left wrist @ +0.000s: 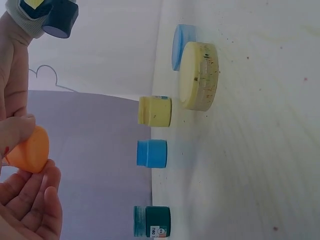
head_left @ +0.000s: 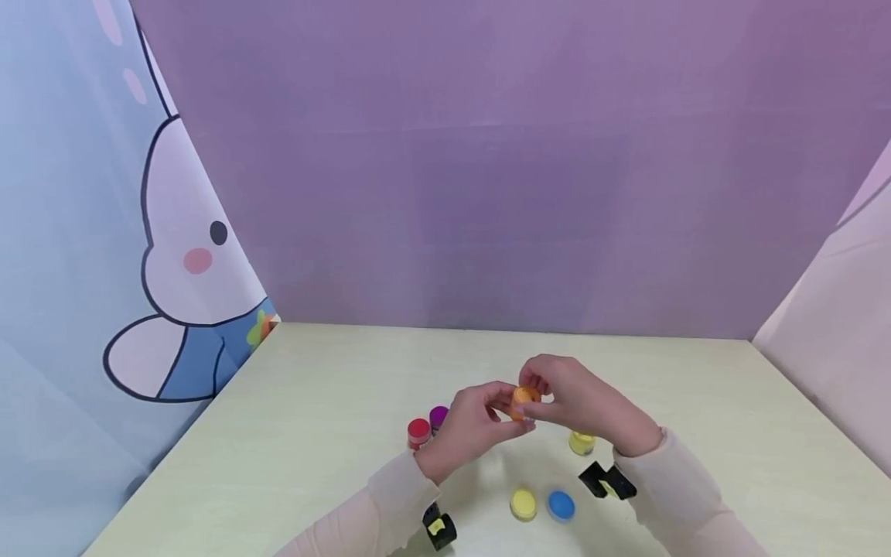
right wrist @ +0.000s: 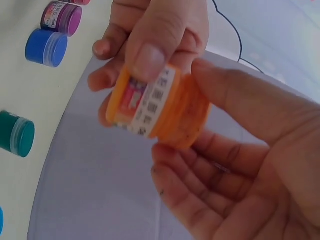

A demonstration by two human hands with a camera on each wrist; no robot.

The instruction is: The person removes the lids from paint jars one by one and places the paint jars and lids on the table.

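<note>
Above the table, both hands meet at a small orange paint jar (head_left: 522,401). My left hand (head_left: 475,422) holds its labelled body, with the thumb across the label in the right wrist view. My right hand (head_left: 579,398) pinches the orange lid (right wrist: 186,116) end between thumb and fingers. Whether the lid sits tight or loose on the jar, I cannot tell. In the left wrist view the fingers partly cover the orange jar (left wrist: 34,150).
Below the hands stand a red jar (head_left: 418,433), a purple jar (head_left: 438,418) and a yellow jar (head_left: 582,443). Nearer lie a round yellow lid (head_left: 524,504) and a blue one (head_left: 561,506). Wrist views also show blue (right wrist: 47,48) and dark green (left wrist: 151,221) jars.
</note>
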